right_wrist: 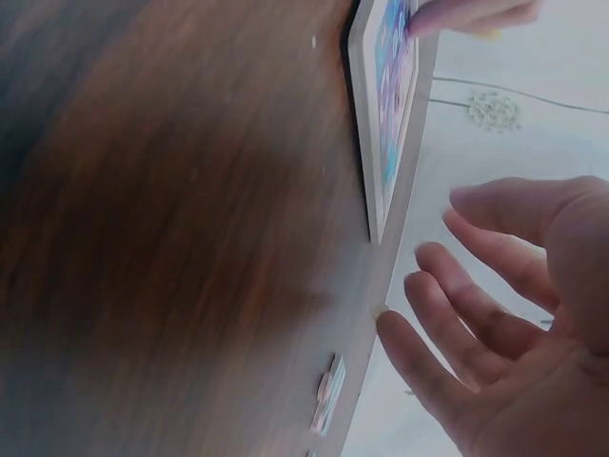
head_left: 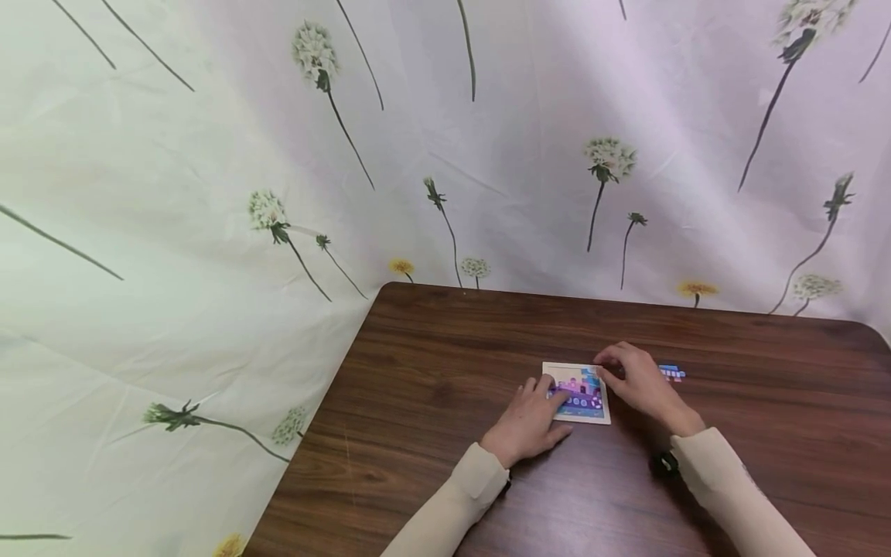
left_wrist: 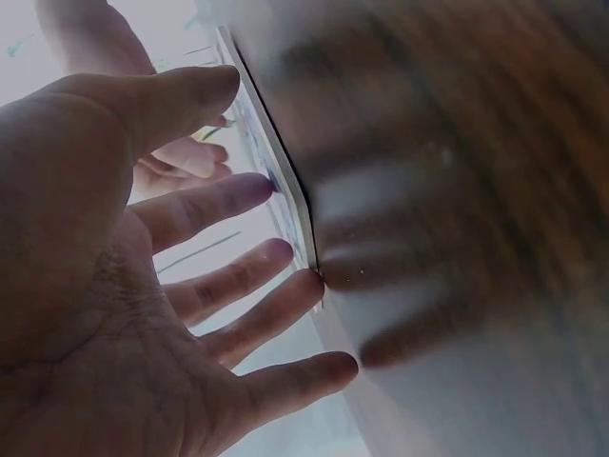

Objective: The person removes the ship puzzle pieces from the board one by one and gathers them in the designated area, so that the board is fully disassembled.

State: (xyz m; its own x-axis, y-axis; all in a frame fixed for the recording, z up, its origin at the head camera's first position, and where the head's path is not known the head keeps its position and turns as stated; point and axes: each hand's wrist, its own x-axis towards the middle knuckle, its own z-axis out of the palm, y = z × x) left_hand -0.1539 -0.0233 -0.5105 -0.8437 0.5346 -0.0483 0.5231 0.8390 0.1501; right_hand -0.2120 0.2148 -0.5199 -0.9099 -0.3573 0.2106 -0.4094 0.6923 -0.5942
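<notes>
Scene: A person in cream sleeves worked at a dark wood tabletop (head_left: 431,402) set against a dandelion-print curtain (head_left: 209,193).

Puzzle board: A small square puzzle board (head_left: 577,393) lay flat near the middle of the tabletop, between the two hands, its picture in blues and purples. Being square, it showed no long axis to speak of.

Left hand: The left hand (head_left: 530,422) rested on the board's near-left part, fingers straight and spread, their tips pressing the board's face (the left wrist view showed the fingers (left_wrist: 238,276) laid against its edge). This grip held nothing; it only pressed.

Right hand: The right hand (head_left: 636,381) sat at the board's far-right corner, fingers loosely bent and touching the tabletop just beside the rim. The right wrist view showed the fingers (right_wrist: 476,314) relaxed and apart, with nothing pinched.

Loose pieces: Puzzle pieces (head_left: 672,373) in the same colours lay on the tabletop just right of the right hand, partly hidden behind it in the head view (they showed edge-on in the right wrist view, (right_wrist: 326,407)).

Key relation: The loose pieces lay to the right of the board and just beside the right hand, well apart from the left, so the right hand was judged the nearer by far.
</notes>
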